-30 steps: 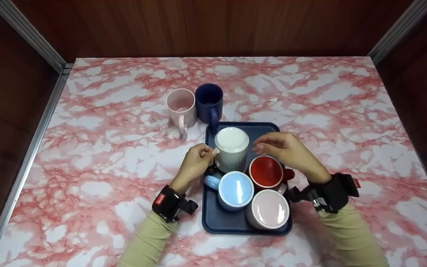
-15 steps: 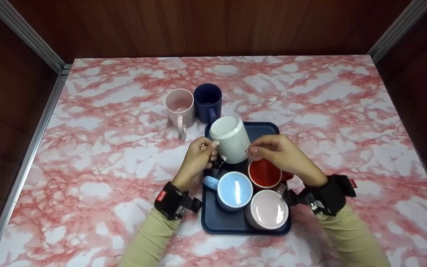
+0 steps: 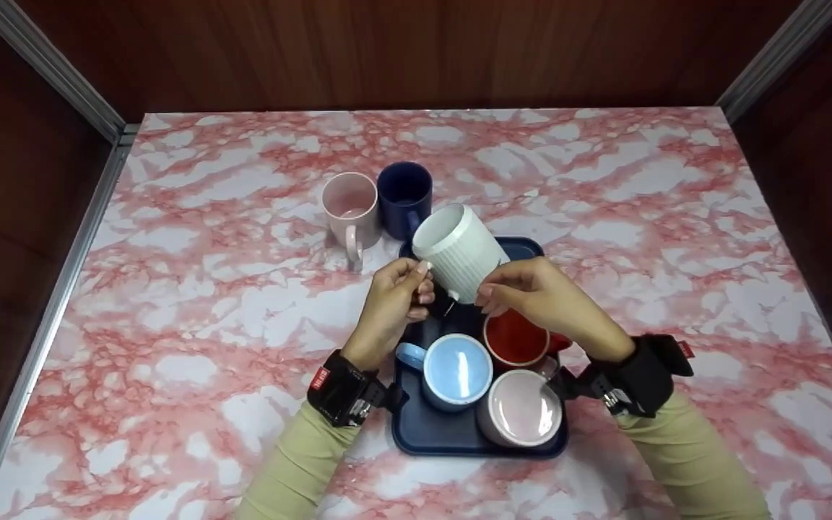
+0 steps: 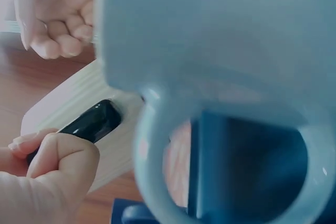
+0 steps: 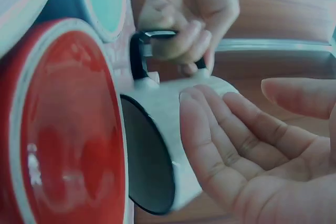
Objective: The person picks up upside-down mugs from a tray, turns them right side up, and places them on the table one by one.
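Observation:
A white ribbed mug [image 3: 465,256] hangs tilted above the back of the dark blue tray [image 3: 430,437], its base toward the upper left. My left hand [image 3: 391,307] grips its black handle [image 4: 100,121]. In the right wrist view the black-rimmed mouth [image 5: 149,161] faces down toward the red mug [image 5: 73,129]. My right hand [image 3: 542,296] is at the mug's right side, fingers gently bent and thumb apart; whether the fingertips touch it I cannot tell. Below, a light blue mug [image 3: 458,370] and a pale pink mug [image 3: 526,409] stand on the tray beside the red one.
Behind the tray's left corner, a pink mug [image 3: 351,209] and a navy mug [image 3: 405,195] stand upright side by side on the red-and-white marbled table [image 3: 206,303]. Dark wood panels [image 3: 430,54] enclose the back and sides.
My left hand has lifted the white mug off the tray and tipped it from upside down, base swinging up-left and mouth to the right. My right hand has shifted slightly left toward it.

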{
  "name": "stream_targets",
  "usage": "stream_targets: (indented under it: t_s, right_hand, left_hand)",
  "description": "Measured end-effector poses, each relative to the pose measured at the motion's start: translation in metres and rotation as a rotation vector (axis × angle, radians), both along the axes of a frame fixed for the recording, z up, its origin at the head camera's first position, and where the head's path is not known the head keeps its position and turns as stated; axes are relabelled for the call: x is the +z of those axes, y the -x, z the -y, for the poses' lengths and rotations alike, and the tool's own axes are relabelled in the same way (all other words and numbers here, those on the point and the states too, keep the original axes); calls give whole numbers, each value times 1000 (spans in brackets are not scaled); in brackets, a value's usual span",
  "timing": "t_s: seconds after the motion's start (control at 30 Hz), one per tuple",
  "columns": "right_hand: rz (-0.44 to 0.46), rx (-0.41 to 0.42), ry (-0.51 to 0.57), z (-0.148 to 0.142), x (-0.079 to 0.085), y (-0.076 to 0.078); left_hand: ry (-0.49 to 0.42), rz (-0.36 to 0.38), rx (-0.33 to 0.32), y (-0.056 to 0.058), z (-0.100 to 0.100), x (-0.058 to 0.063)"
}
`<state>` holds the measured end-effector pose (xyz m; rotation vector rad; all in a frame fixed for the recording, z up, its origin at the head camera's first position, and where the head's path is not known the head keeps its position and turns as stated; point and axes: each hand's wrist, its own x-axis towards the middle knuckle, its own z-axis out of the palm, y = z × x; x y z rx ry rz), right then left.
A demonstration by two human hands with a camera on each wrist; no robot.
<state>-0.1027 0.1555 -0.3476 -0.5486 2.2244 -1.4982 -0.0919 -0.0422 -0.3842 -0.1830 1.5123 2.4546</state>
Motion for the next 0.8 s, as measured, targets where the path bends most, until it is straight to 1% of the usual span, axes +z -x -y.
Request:
stream_targets:
  t_s: [0.13, 0.3, 0.43, 0.53, 0.6, 0.67, 0.73, 0.8]
  right_hand:
    - [40, -9, -16, 4, 1, -2]
    - [76, -32, -21, 9, 1, -6]
    - [85, -31, 6, 13, -2, -9]
    - [97, -36, 36, 16, -5, -10]
    - [123, -64, 69, 18, -8, -11]
    - [171, -111, 116, 21, -10, -13]
    - [202, -172, 156, 25, -11, -15]
    - [205, -239, 186, 28, -12, -17]
  left_hand:
    - [-79, -7, 2, -1, -3, 7]
    - [-127, -13, 20, -3, -7, 14]
    - [-188, 3, 42, -3, -9, 19]
    - [-240, 5, 43, -4, -12, 22]
    - [-268, -2, 40, -4, -14, 23]
    - [-293, -9, 43, -5, -16, 26]
    - [-322, -13, 49, -5, -17, 27]
    - [-350, -16, 57, -5, -18, 27]
